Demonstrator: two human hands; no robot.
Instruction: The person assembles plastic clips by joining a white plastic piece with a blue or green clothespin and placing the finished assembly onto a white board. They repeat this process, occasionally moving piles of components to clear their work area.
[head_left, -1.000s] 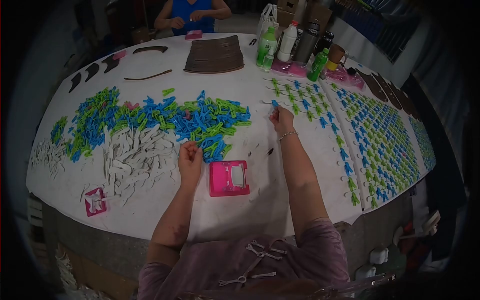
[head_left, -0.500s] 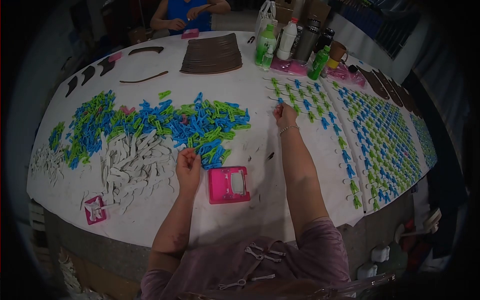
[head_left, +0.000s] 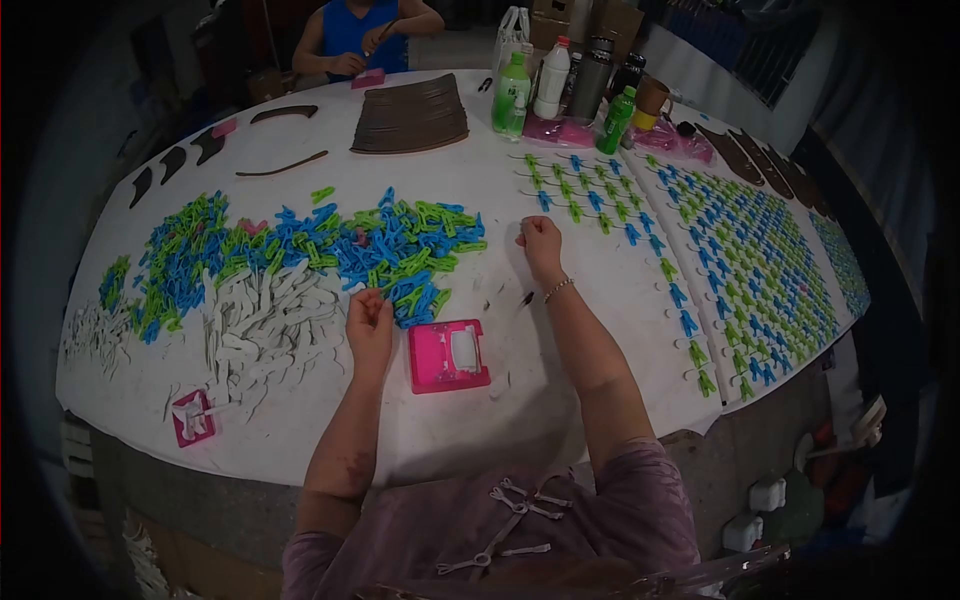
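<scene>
My left hand point(head_left: 370, 322) is closed in a pinch at the near edge of a heap of blue and green plastic clips point(head_left: 410, 245), beside a pile of thin white strips point(head_left: 265, 320). What its fingertips hold, if anything, is too small to make out. My right hand point(head_left: 541, 248) hovers over the white table with its fingers curled, and nothing shows in them. Just beyond it, rows of blue and green clips point(head_left: 590, 195) lie spaced out, some with thin pale wires or strips. A pink box with a white insert point(head_left: 440, 357) sits between my forearms.
Many more clips fill the right-hand board point(head_left: 750, 270). Bottles point(head_left: 552, 80) and a mug stand at the back. A stack of brown strips point(head_left: 410, 115) lies mid-table. A small pink tray point(head_left: 193, 418) is at the near left. Across the table, a person in blue point(head_left: 360, 35) works.
My right hand has drawn back toward me and left, away from a blue clip at the row's end. My left hand stays by the clip heap. The view has shifted slightly.
</scene>
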